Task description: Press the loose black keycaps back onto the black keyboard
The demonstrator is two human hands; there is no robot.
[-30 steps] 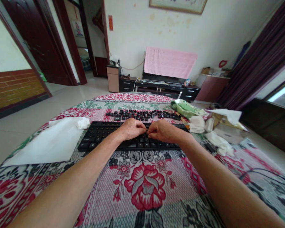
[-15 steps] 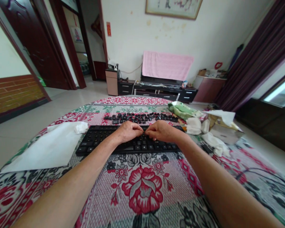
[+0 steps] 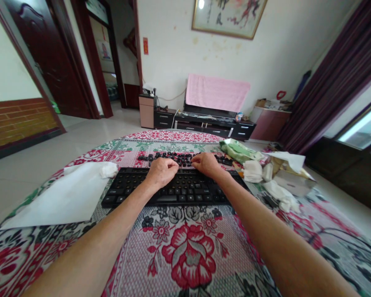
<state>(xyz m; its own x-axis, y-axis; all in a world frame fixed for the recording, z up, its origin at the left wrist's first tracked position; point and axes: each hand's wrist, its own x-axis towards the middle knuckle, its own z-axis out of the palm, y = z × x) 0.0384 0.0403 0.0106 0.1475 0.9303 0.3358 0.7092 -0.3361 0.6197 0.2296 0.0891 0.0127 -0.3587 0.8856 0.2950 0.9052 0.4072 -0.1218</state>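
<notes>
A black computer keyboard (image 3: 173, 192) lies lengthwise before me; its lower rows carry keycaps and many upper positions are bare. Beyond its far edge is a heap of loose black keycaps (image 3: 156, 156). My left hand (image 3: 162, 172) is over the upper middle of the keyboard, thumb and fingertips pinched together; whatever may be between them is too small to make out. At the near side of the heap, my right hand (image 3: 206, 165) has its fingers curled and drawn together, and their tips touch or nearly touch the loose keycaps. Its palm side is hidden.
On the left a white sheet (image 3: 58, 198) lies flat with a crumpled tissue (image 3: 109, 169) on its corner. To the right are a green plastic packet (image 3: 239, 149), a tissue box (image 3: 292, 179) and crumpled white wipes (image 3: 282, 196). A dark cable (image 3: 336, 231) crosses the patterned tablecloth (image 3: 188, 255).
My right hand has moved away from the middle of the keyboard, forward to the heap of keycaps. My left hand has shifted slightly left, staying pinched. The camera has tilted up a little.
</notes>
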